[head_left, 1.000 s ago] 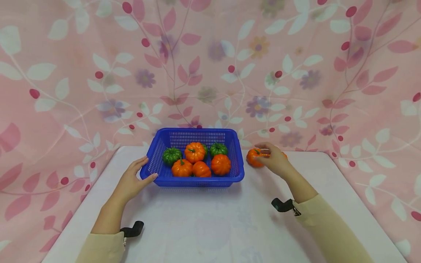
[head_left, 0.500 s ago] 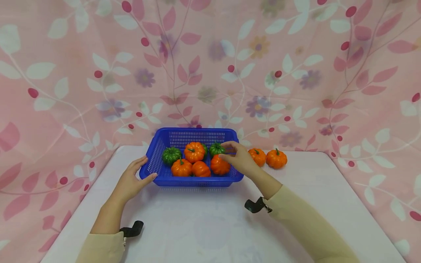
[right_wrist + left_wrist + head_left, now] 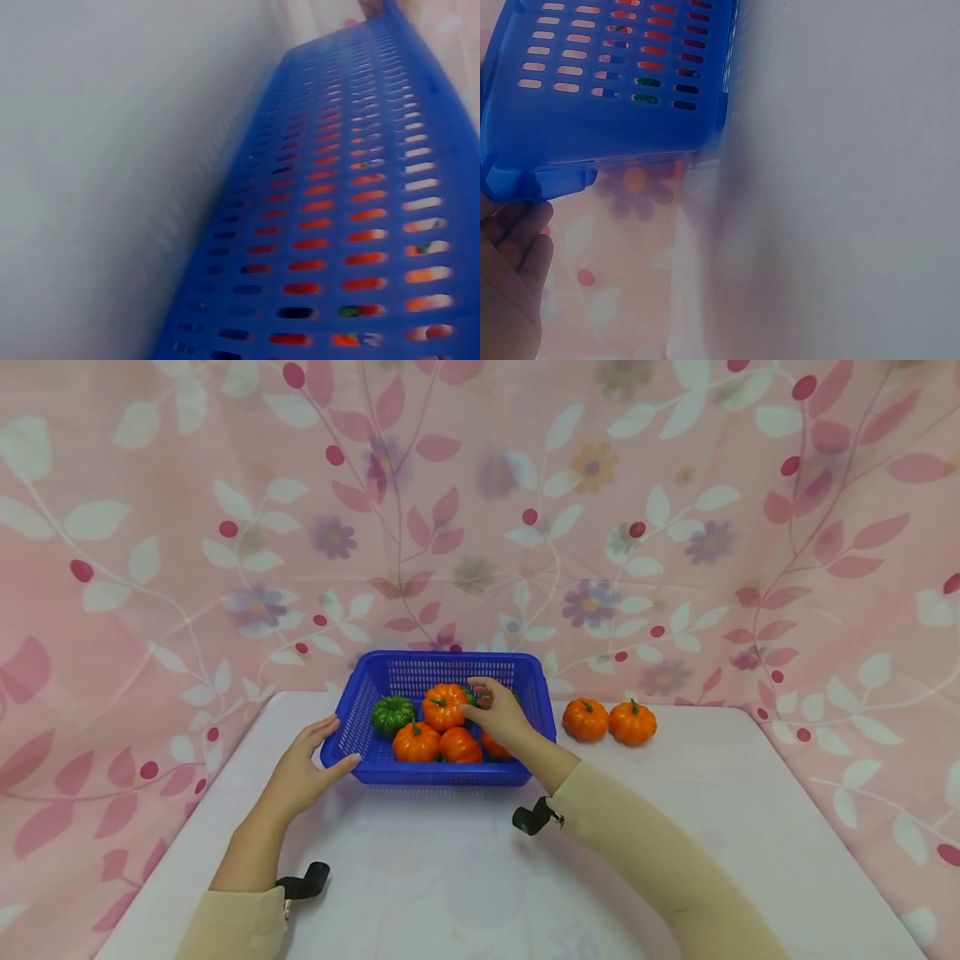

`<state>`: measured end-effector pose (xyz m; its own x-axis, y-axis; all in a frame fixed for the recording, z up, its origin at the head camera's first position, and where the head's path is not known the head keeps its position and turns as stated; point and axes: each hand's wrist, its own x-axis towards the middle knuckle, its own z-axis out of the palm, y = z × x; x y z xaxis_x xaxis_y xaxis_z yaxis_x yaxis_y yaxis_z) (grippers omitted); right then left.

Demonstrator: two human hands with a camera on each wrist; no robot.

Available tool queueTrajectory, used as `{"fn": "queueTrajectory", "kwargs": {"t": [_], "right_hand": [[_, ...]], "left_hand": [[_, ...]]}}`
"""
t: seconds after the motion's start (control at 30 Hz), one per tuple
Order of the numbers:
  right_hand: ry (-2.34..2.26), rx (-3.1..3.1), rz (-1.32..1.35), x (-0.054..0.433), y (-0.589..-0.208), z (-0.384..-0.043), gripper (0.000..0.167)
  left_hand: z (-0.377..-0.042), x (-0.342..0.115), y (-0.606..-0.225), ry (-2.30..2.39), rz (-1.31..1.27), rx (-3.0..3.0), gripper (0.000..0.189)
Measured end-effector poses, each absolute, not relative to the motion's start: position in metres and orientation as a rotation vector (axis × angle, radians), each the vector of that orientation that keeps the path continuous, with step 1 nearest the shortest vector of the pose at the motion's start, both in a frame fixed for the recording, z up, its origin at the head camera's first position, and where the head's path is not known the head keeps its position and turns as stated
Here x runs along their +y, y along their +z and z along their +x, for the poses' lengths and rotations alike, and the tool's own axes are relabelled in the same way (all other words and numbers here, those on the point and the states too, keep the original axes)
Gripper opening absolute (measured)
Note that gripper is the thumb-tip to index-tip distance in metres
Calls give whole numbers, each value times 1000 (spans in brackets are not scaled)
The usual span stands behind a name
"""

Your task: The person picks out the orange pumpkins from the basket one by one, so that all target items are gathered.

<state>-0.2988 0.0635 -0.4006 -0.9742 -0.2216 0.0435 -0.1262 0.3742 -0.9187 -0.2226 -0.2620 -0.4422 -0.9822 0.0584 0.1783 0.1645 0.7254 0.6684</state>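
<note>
A blue perforated plastic basket (image 3: 450,774) holds several small orange and green pumpkins. My left hand (image 3: 303,781) touches its left rim, fingers extended along the side and thumb near the front corner; in the left wrist view, the fingertips (image 3: 536,217) meet the rim's underside. Over the right half of the basket, my right hand (image 3: 501,717) has bent, spread fingers beside an orange pumpkin (image 3: 442,707). Contact between them cannot be made out. That hand partly covers a green pumpkin and another orange one (image 3: 495,747). A green pumpkin (image 3: 393,716) lies at the left inside.
Two orange pumpkins, one nearer the basket (image 3: 586,719) and one farther right (image 3: 633,722), sit on the white table (image 3: 465,877). A pink floral curtain (image 3: 480,527) hangs behind the table. The basket's front wall (image 3: 315,225) fills much of the right wrist view.
My right hand has moved left from the pumpkins on the table to above the basket, uncovering both of them. My left hand and the basket have stayed in place.
</note>
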Motion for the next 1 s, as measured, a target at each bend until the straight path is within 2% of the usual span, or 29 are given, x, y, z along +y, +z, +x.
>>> {"fn": "queueTrajectory", "kwargs": {"t": [0.57, 1.0], "right_hand": [[-1615, 2526, -211, 38, -412, -321, 55], [-1659, 2460, -190, 33, -416, -322, 52]], "left_hand": [[-223, -263, -444, -1109, -186, -2772, 86], [-225, -262, -445, -1111, -180, -2770, 85]]}}
